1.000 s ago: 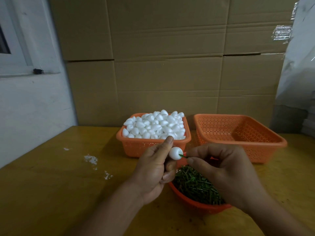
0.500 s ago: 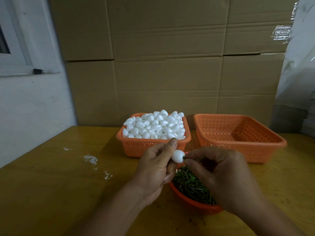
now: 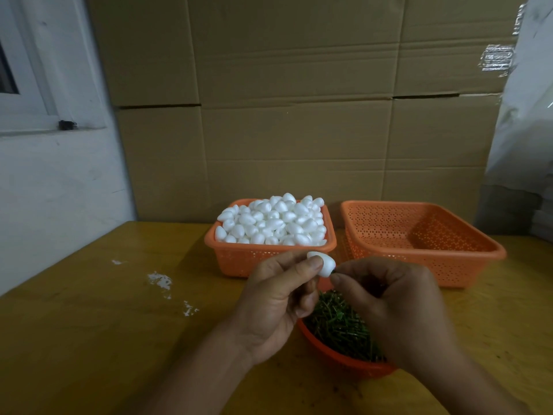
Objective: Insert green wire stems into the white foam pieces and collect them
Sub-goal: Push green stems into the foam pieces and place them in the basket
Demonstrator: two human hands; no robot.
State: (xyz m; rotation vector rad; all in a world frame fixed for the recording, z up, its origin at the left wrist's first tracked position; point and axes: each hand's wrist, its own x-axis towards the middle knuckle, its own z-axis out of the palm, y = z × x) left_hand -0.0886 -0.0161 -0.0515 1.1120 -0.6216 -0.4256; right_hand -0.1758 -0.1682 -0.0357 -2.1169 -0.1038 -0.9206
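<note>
My left hand [image 3: 276, 298] pinches a white egg-shaped foam piece [image 3: 324, 265] between thumb and fingers, above the round orange bowl [image 3: 344, 359] full of green wire stems [image 3: 338, 324]. My right hand [image 3: 389, 304] pinches a green stem whose tip [image 3: 332, 273] meets the foam piece's right end; most of the stem is hidden by the fingertips. Behind the hands, an orange basket [image 3: 239, 259] is heaped with white foam pieces [image 3: 272, 223].
A second orange perforated basket [image 3: 466, 259] sits at the right with nothing visible in it. White foam crumbs [image 3: 160, 280] lie on the yellow wooden table [image 3: 89, 324]. Cardboard boxes [image 3: 299, 115] form a wall behind, and a white wall [image 3: 59, 190] stands at the left.
The stem has gone further into the foam piece; less green shows between the hands. My right hand has closed in on the left, and both have risen slightly.
</note>
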